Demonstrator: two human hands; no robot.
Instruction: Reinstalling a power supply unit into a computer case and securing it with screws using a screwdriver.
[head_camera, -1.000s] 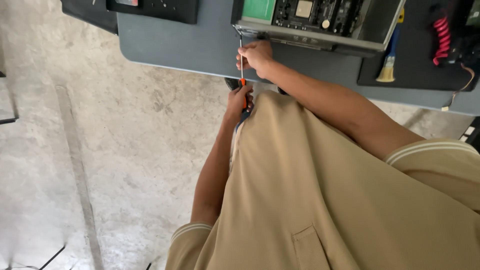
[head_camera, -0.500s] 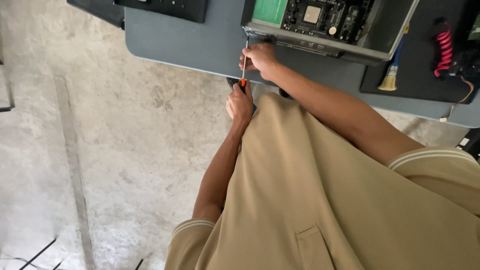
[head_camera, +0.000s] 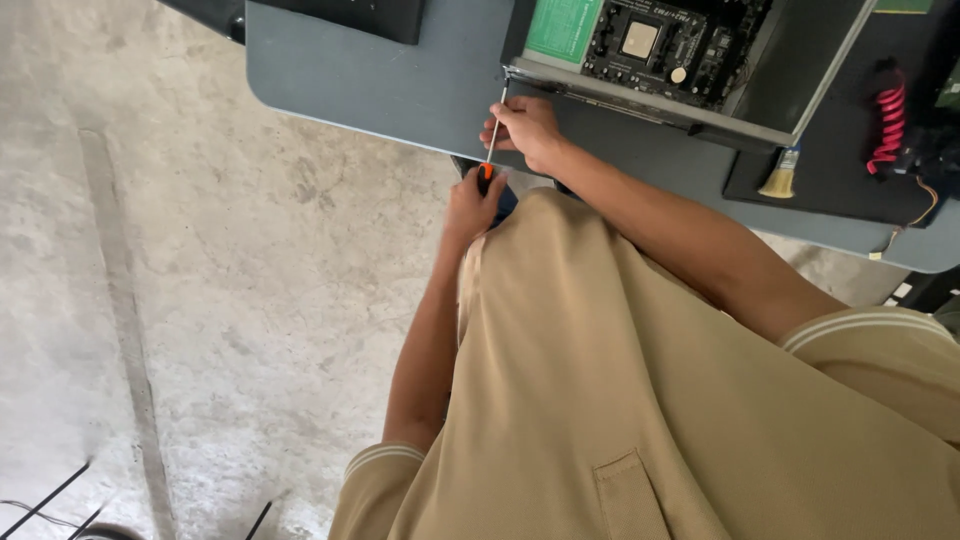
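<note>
Head view: screwdriver (head_camera: 490, 140) tip toward computer case (head_camera: 800, 70).

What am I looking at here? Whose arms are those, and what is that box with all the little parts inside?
The picture comes from a camera on a person's head, looking down, so you see their tan shirt and both of their own arms. In front of them is a grey table. On it lies an open computer case, and inside is a circuit board with many small parts. The left hand holds the orange and black handle of a screwdriver. The right hand steadies its thin metal shaft, whose tip points at the corner of the case. A small brush and red coiled cables lie on a black mat at the right.
</note>
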